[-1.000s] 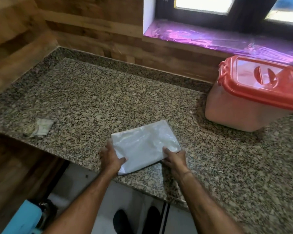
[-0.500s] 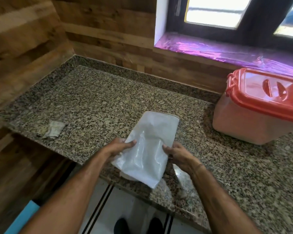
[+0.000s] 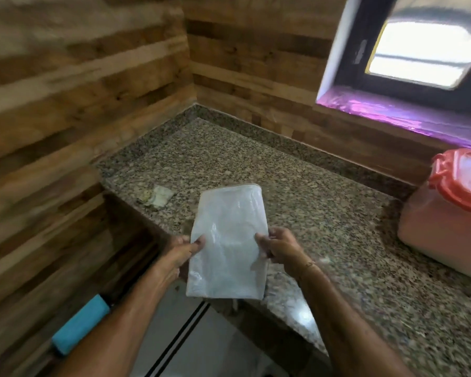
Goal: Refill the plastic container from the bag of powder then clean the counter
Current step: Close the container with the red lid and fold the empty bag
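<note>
Since half a second ago the bag (image 3: pixel 227 240) has been lifted clear of the counter (image 3: pixel 297 170) and stood on end. It is pinched at both side edges, thumbs in front, by the left hand (image 3: pixel 184 250) and right hand (image 3: pixel 279 248). The container (image 3: pixel 443 227), lid on, stands well right of the right fingers. The bag should be kept upright and gripped evenly, so no powder is spilled.

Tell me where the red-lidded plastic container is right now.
In the head view, the plastic container stands at the far right on the granite counter, below the purple sill, right of the held bag.
</note>
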### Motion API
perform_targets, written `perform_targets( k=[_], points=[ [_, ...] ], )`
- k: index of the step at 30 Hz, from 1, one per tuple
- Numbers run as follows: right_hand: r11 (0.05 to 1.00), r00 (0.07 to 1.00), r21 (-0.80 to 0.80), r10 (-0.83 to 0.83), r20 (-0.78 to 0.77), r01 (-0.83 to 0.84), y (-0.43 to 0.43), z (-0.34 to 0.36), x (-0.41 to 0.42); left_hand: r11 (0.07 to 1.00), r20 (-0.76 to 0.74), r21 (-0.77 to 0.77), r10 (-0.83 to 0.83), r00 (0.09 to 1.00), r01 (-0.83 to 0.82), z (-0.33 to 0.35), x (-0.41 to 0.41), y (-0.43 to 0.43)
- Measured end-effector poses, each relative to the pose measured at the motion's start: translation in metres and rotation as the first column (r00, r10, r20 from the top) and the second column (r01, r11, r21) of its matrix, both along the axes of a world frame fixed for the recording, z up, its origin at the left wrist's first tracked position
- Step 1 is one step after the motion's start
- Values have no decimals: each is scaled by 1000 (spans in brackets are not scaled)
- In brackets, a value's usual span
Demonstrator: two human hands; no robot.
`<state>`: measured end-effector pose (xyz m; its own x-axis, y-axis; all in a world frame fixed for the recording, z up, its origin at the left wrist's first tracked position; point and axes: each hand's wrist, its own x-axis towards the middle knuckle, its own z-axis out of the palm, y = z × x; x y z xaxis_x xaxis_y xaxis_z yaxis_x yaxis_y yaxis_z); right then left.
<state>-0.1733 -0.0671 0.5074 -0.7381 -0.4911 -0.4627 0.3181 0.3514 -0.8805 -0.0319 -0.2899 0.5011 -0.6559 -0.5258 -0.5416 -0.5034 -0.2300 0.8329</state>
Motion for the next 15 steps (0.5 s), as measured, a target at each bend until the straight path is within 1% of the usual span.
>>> perform_targets(
  k=[2, 4, 7, 9, 10, 13, 15],
  points=[
    [998, 993, -54, -18, 116, 24, -35, 4, 23, 998, 18, -34, 49, 999, -48, 2, 33, -22],
    [994, 983, -105, -20, 180, 40, -73, 4, 56, 990, 29, -40, 134, 991, -133, 4, 71, -44],
    [986, 983, -166, 16, 182, 15, -133, 0, 126, 944, 24, 67, 323, 946, -324, 0, 140, -81],
    [986, 985, -163, 8, 174, 21, -155, -5, 159, 910, -5, 124, 400, 917, -396, -4, 171, -95],
    [987, 985, -163, 31, 167, -4, -173, -8, 184, 888, -22, 142, 444, 896, -437, -6, 200, -107],
    [988, 985, -133, 99, 139, -80, -216, -22, 247, 843, -80, 153, 531, 844, -516, -16, 276, -131],
    [989, 987, -131, 87, 138, -69, -244, -31, 289, 813, -101, 147, 579, 809, -563, -25, 326, -144]
  ],
)
